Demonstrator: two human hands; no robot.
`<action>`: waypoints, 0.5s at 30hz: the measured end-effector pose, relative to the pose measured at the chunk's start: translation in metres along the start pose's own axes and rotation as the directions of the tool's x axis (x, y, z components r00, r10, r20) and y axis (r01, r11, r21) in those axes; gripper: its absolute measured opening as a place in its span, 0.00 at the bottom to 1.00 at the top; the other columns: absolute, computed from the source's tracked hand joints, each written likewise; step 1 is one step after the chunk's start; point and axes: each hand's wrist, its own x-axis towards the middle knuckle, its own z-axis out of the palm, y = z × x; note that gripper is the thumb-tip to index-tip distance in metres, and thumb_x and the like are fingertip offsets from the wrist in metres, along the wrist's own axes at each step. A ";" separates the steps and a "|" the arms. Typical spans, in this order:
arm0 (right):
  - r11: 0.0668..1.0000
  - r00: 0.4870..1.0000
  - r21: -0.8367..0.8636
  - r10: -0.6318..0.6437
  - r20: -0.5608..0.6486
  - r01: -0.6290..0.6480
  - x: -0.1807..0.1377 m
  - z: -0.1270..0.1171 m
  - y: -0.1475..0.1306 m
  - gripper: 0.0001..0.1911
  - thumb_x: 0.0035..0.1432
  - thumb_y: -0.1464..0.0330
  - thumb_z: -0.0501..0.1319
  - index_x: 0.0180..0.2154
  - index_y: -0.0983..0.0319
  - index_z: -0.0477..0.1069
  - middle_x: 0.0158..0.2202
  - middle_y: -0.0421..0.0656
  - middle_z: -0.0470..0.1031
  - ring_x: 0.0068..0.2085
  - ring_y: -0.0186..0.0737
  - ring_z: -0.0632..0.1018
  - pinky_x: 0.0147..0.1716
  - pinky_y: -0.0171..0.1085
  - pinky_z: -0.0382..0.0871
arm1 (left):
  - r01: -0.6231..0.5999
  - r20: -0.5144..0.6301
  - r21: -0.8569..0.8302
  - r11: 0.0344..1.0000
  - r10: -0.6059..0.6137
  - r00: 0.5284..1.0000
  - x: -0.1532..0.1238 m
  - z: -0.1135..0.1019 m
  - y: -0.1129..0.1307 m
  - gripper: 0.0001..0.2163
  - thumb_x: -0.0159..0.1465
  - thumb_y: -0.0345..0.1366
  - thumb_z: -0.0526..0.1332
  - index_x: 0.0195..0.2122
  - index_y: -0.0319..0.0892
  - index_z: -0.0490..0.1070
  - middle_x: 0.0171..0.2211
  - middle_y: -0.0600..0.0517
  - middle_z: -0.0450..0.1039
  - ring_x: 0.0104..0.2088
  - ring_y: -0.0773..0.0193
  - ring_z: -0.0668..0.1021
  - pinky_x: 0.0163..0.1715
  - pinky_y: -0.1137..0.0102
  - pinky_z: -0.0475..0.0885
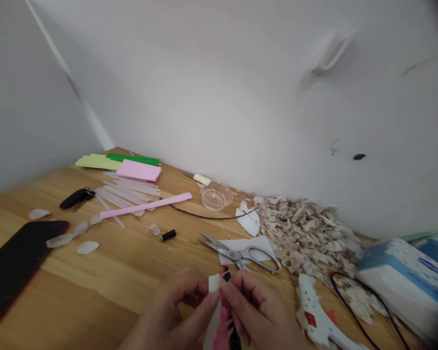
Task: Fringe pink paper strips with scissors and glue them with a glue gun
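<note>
At the bottom middle, my left hand [185,308] pinches the upper end of a white paper strip [213,284] between thumb and fingers. My right hand [253,308] is closed right beside it, its thumb and forefinger meeting at the strip's edge. Pink crumpled paper [223,326] hangs below the fingertips. A thin black rod [235,338] runs down next to it, partly behind my right fingers. What exactly the right fingers grip is hidden. Grey-handled scissors [236,253] lie just beyond both hands on white paper [264,241].
To the right are a white glue gun [315,311], a heap of dry petal-like scraps [306,228] and a tissue pack [404,282]. Leftward lie a phone [18,267], keys [76,198], a pink strip [146,206], translucent strips [127,189] and folded pink paper [138,170]. A clear dish [216,197] sits near the wall.
</note>
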 end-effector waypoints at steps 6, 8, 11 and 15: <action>1.000 1.000 0.017 0.011 0.000 -0.011 0.000 0.000 0.000 0.23 0.54 0.48 0.54 0.25 0.61 0.61 0.18 0.34 0.57 0.20 0.30 0.58 0.19 0.31 0.51 | -0.001 0.015 -0.020 1.000 0.001 1.000 0.000 0.000 0.002 0.12 0.59 0.40 0.55 0.20 0.42 0.66 0.22 0.53 0.68 0.25 0.65 0.71 0.27 0.73 0.66; 0.999 1.000 0.029 0.020 -0.001 -0.020 0.000 0.000 0.001 0.23 0.54 0.47 0.54 0.25 0.60 0.61 0.18 0.33 0.57 0.20 0.30 0.58 0.18 0.31 0.51 | 0.002 0.003 -0.010 1.000 -0.002 1.000 0.001 0.000 0.001 0.12 0.58 0.39 0.55 0.20 0.42 0.65 0.21 0.54 0.68 0.25 0.65 0.71 0.26 0.73 0.66; 1.000 1.000 0.024 0.017 -0.002 -0.017 0.001 0.000 0.001 0.22 0.56 0.49 0.53 0.25 0.61 0.62 0.19 0.34 0.58 0.20 0.30 0.59 0.19 0.31 0.52 | 0.006 -0.003 -0.005 1.000 -0.006 1.000 0.001 0.000 0.000 0.11 0.58 0.39 0.55 0.20 0.42 0.65 0.21 0.54 0.68 0.25 0.65 0.71 0.26 0.73 0.66; 0.999 1.000 0.046 0.007 0.004 -0.008 0.001 -0.001 0.001 0.23 0.55 0.48 0.54 0.24 0.61 0.60 0.18 0.33 0.57 0.19 0.29 0.57 0.19 0.30 0.51 | 0.019 0.008 -0.036 0.999 -0.018 1.000 0.000 -0.001 0.001 0.11 0.57 0.40 0.56 0.20 0.42 0.66 0.21 0.54 0.67 0.25 0.65 0.71 0.26 0.73 0.66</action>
